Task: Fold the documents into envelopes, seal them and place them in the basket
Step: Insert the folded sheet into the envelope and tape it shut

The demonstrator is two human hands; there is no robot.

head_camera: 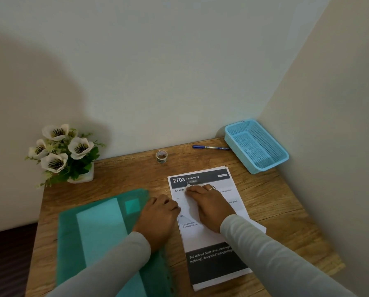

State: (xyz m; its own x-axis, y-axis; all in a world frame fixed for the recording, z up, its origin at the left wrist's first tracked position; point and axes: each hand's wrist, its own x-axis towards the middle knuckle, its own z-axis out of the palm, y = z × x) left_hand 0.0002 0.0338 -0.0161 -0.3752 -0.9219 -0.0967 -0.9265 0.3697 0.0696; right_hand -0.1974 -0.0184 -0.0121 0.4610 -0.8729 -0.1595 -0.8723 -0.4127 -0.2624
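Viewing through the head cam, going left to right: fake flowers [61, 151] in the back corner of the surface [125, 174], then a green plastic folder [102, 232] with a paler rectangle showing through it, possibly the envelopes, can't say for sure. My left hand [157, 213] sits right at the left edge of the printed sheet [200, 236]. Its fingers are curled under, so I can't tell if they're actually pinching paper. Between the hands a white flap [191, 202] of that sheet stands up, and my right hand [211, 205] has its fingers curled down onto it, holding it. The sheet's long axis runs away from me, so I reckon the fold goes across it. Tape roll [161, 156] and pen [210, 147] are further back, and the blue basket [271, 166] is far right, nearer the right hand.
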